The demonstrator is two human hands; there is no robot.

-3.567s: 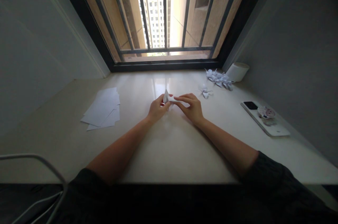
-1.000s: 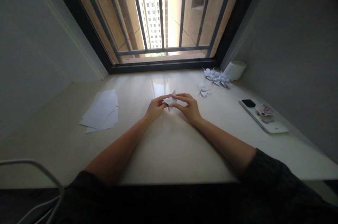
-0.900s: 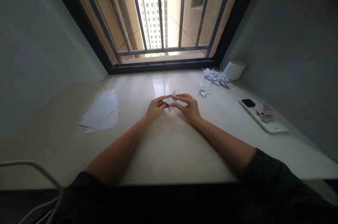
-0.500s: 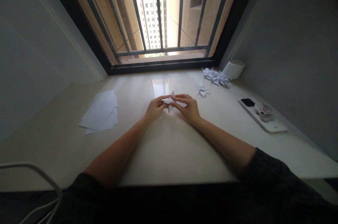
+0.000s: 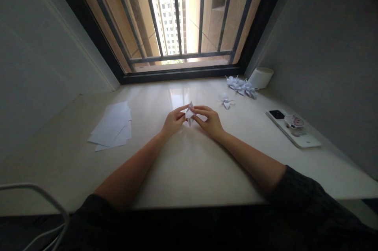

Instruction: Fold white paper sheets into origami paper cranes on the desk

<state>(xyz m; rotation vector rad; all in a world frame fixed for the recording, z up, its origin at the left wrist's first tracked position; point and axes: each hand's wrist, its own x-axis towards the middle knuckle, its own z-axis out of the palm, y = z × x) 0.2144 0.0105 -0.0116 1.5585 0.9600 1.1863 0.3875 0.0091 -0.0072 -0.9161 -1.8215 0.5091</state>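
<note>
Between my two hands, above the middle of the sill, is a small folded white paper [image 5: 189,114] with pointed tips up and down. My left hand [image 5: 174,120] pinches its left side, fingers closed. From the right, the thumb and fingers of my right hand [image 5: 210,120] close on its other edge. Beyond my right hand lies a single white origami piece [image 5: 226,103] with thin points. Behind that sits a cluster of similar origami pieces [image 5: 241,86]. The fingertips partly hide the folds of the held paper.
Loose white paper sheets [image 5: 110,125] lie overlapped on the left of the sill [image 5: 189,172]. A phone [image 5: 293,129] lies at the right, and a white roll [image 5: 261,77] stands in the back right corner. White cables [image 5: 44,192] loop at the lower left. A barred window is ahead.
The folded paper has turned slightly between my fingers, and its middle now shows more of a flat face. My right fingers have shifted a little; everything else stays in place.
</note>
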